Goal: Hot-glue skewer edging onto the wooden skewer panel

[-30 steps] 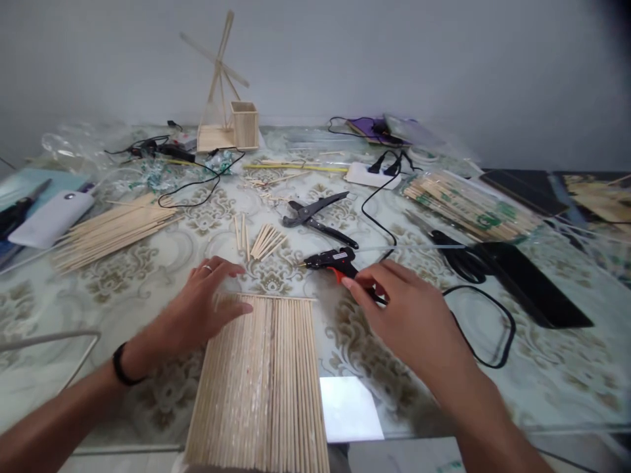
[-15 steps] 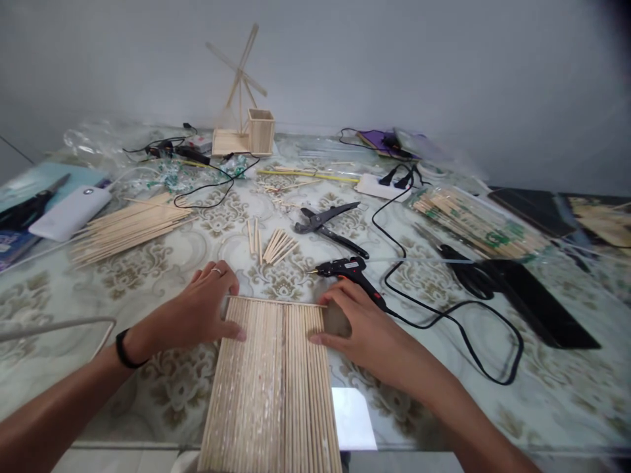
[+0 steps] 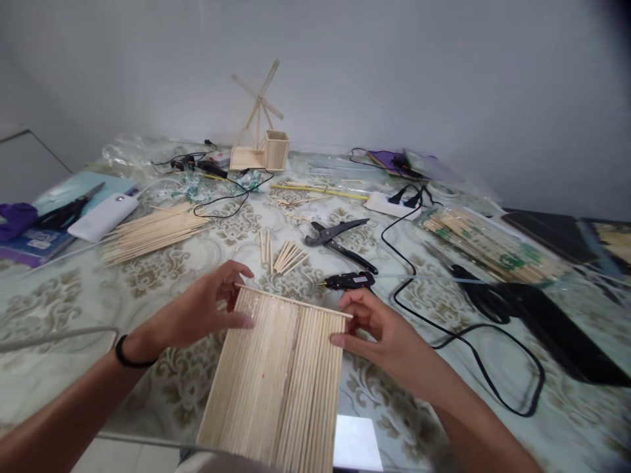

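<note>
A panel of bamboo sticks (image 3: 266, 374) laid side by side is held up at the table's front edge, its far end tilted lower on the right. One thin stick (image 3: 296, 302) runs crosswise along that far end. My left hand (image 3: 217, 309) grips the far left corner, thumb on top and fingers beyond the edge. At the far right corner, my right hand (image 3: 372, 322) pinches the panel with its thumb on the surface. Just past my right fingers lies a black glue gun (image 3: 348, 281). Short cut sticks (image 3: 288, 256) lie beyond the panel.
Black-handled pliers (image 3: 340, 240) lie behind the glue gun. A stick windmill model with a square box (image 3: 277, 151) stands at the back. Long skewers (image 3: 158, 230) and a white power bank (image 3: 103, 217) are left. Scissors (image 3: 480, 295), a phone-like black slab (image 3: 566, 335) and bagged sticks (image 3: 493, 243) are right.
The panel has tilted, its far left corner rising and its right corner shifting rightward. My right hand has moved right with it. The whole view has shifted slightly.
</note>
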`<control>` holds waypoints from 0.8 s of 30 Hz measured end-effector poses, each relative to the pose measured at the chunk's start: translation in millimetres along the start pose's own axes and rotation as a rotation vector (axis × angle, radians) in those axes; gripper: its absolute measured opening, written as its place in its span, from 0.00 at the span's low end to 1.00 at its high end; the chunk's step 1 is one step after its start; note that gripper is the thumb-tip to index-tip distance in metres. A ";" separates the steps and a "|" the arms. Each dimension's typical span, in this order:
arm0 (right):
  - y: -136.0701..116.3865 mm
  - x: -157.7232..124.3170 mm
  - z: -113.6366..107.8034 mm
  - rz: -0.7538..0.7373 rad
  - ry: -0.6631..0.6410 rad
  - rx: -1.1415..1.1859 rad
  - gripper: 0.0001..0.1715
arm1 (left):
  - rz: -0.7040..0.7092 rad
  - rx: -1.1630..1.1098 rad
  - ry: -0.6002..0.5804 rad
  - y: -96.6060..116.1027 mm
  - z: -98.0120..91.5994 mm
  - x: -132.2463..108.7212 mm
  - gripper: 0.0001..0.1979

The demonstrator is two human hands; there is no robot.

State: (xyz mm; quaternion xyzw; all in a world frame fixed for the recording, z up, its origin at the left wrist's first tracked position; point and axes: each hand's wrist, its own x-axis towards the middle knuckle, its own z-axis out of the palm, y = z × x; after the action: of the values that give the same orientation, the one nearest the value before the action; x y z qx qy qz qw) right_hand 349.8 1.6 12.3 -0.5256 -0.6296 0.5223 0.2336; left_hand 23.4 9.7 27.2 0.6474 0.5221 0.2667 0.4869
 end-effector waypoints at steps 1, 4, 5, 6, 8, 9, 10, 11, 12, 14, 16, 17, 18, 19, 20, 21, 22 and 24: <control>-4.2 0.8 -3.1 -0.025 0.014 0.050 0.25 | 0.026 -0.071 0.018 1.9 -1.9 1.6 0.27; -15.9 6.7 -11.5 -0.122 0.060 0.211 0.25 | 0.085 -0.244 0.057 4.3 -7.3 7.3 0.17; -18.5 10.0 -13.3 -0.150 0.073 0.241 0.24 | 0.098 -0.290 0.069 3.5 -8.5 9.4 0.15; -20.0 14.0 -14.2 -0.172 0.086 0.253 0.23 | 0.107 -0.334 0.084 1.9 -9.2 11.5 0.13; -19.2 23.3 -13.4 -0.203 0.111 0.265 0.22 | 0.113 -0.418 0.118 -3.0 -9.0 15.1 0.13; -16.9 27.9 -11.6 -0.213 0.122 0.271 0.21 | 0.108 -0.458 0.135 -5.9 -8.1 16.4 0.13; -13.7 31.9 -9.2 -0.218 0.131 0.278 0.21 | 0.097 -0.495 0.150 -8.8 -6.8 17.1 0.14; -10.1 35.0 -6.3 -0.217 0.138 0.283 0.20 | 0.082 -0.528 0.159 -11.4 -5.2 17.2 0.14; -6.4 36.9 -3.2 -0.205 0.144 0.284 0.20 | 0.063 -0.555 0.164 -13.5 -3.5 16.8 0.14; -0.5 36.9 2.7 -0.161 0.150 0.271 0.18 | 0.014 -0.597 0.159 -15.6 -0.1 14.9 0.13; 1.9 32.9 7.3 -0.102 0.184 0.260 0.17 | -0.045 -0.627 0.146 -15.3 2.8 12.7 0.12; 1.7 30.2 9.1 -0.069 0.213 0.262 0.17 | -0.073 -0.640 0.140 -14.7 3.9 11.8 0.11; 1.0 27.4 10.6 -0.040 0.241 0.266 0.17 | -0.096 -0.653 0.137 -14.0 4.9 11.0 0.10; -0.1 24.7 11.9 -0.016 0.265 0.270 0.17 | -0.109 -0.660 0.134 -13.3 5.7 10.4 0.09; -1.3 22.4 13.2 0.008 0.284 0.269 0.16 | -0.127 -0.666 0.130 -12.8 6.4 9.8 0.09; -2.3 20.5 14.4 0.029 0.296 0.265 0.16 | -0.141 -0.668 0.130 -12.4 7.1 9.4 0.08; -3.0 19.0 15.5 0.050 0.306 0.260 0.16 | -0.154 -0.668 0.131 -12.1 7.6 9.0 0.08; -3.4 17.2 17.4 0.091 0.328 0.246 0.16 | -0.182 -0.672 0.136 -11.8 8.6 8.5 0.08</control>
State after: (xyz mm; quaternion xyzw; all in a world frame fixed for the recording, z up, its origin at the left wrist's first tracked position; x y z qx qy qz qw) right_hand 327.8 10.3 4.9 -0.5989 -0.4905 0.5127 0.3713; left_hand 28.5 14.3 11.8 0.3826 0.4919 0.4216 0.6587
